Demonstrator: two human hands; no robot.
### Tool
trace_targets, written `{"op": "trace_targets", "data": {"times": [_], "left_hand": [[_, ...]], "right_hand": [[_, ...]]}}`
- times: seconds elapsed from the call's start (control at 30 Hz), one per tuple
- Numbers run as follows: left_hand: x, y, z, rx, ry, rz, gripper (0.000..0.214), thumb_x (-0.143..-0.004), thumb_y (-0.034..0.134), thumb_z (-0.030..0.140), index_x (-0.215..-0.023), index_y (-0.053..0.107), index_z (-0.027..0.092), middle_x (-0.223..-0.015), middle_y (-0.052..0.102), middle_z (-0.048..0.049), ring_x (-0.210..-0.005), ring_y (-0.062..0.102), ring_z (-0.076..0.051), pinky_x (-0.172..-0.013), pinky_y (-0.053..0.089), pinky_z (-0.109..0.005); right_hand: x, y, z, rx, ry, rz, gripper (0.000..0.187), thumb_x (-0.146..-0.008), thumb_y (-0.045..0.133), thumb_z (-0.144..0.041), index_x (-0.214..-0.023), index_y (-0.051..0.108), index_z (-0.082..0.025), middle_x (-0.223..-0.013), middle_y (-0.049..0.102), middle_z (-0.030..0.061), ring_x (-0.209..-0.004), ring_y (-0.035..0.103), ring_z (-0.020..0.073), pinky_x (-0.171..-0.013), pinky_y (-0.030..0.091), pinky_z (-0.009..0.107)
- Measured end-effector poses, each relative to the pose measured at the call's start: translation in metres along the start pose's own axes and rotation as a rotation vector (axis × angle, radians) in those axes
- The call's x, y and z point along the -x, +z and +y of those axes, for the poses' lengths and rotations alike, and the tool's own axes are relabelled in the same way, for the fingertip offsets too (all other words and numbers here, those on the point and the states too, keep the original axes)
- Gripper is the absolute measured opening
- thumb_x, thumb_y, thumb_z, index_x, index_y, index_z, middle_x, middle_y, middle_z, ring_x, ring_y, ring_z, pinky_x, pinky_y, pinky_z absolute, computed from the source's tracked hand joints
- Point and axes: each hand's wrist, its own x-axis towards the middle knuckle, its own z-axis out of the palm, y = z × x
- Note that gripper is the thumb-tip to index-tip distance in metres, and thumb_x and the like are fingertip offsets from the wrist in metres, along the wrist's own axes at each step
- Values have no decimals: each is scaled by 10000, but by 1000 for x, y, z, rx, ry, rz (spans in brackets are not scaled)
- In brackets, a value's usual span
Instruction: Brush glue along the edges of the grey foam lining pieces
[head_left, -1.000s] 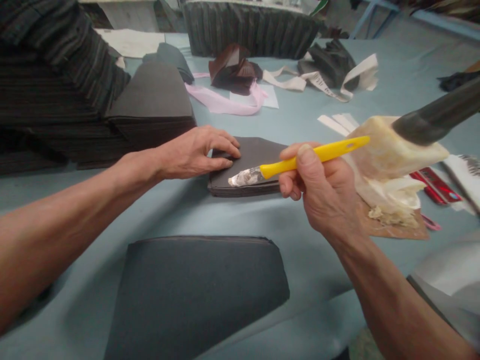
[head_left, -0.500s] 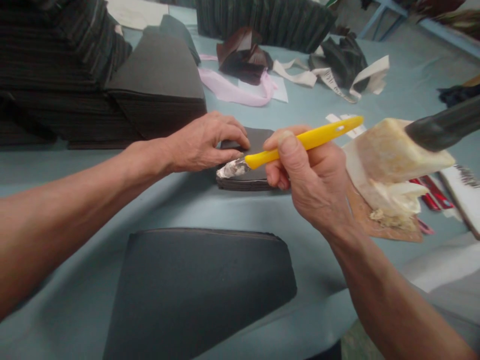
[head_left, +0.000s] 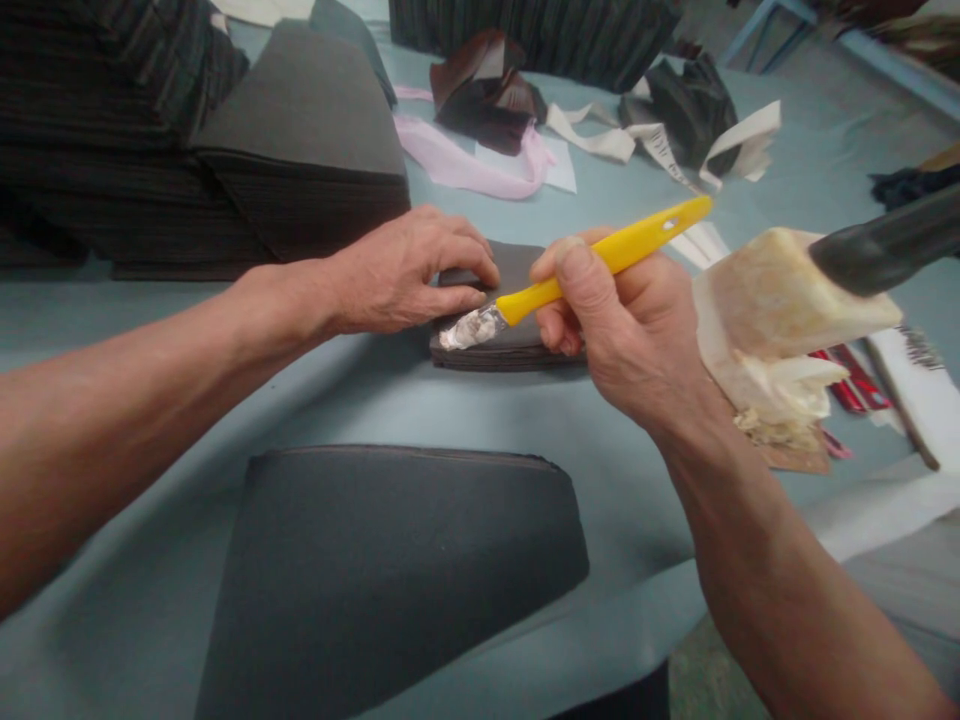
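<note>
A small stack of dark sheets (head_left: 517, 262) lies on the table in front of me. My left hand (head_left: 416, 270) rests on its left end, thumb and index finger apart; the other fingertips are partly hidden. My right hand (head_left: 611, 315) is closed around the yellow handle of a brush (head_left: 619, 245). The brush's whitish, caked tip points left, over the stack's near left corner, close to my left thumb. Whether the tip touches the top sheet I cannot tell. Nearer to me lies a larger dark panel stack (head_left: 405, 570), flat on the table.
Tall piles of dark sheets (head_left: 300, 110) stand at the left, and another row (head_left: 532, 45) at the back. Brown scrap (head_left: 484, 90), a pink strip (head_left: 472, 160) and white strips lie beyond. At the right are a stained pale container (head_left: 787, 290) and a dark bar (head_left: 892, 240).
The brush tip has shifted slightly right along the stack's edge, and its handle end sits a little lower left. The whole view has moved a little. My left hand keeps its place on the stack.
</note>
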Motion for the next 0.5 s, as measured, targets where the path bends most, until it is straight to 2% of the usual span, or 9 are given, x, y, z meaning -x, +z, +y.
{"op": "trace_targets", "data": {"times": [0.37, 0.5], "left_hand": [[0, 1, 0, -42, -12, -2, 354, -1006, 533, 493, -1171, 789, 312, -1304, 777, -43, -1203, 685, -282, -1143, 458, -464], [0, 2, -1, -33, -23, 7, 355, -1001, 538, 505, -1166, 793, 322, -1318, 772, -33, -1216, 682, -287, -1155, 450, -468]], "right_hand": [[-8, -19, -14, 217, -36, -25, 418, -1025, 659, -620, -867, 722, -238, -603, 619, -25, -557, 575, 100, -546, 481, 253], [-10, -21, -13, 237, -7, -4, 416, -1036, 651, -608, -880, 716, -228, -594, 615, -30, -551, 572, 107, -519, 456, 249]]}}
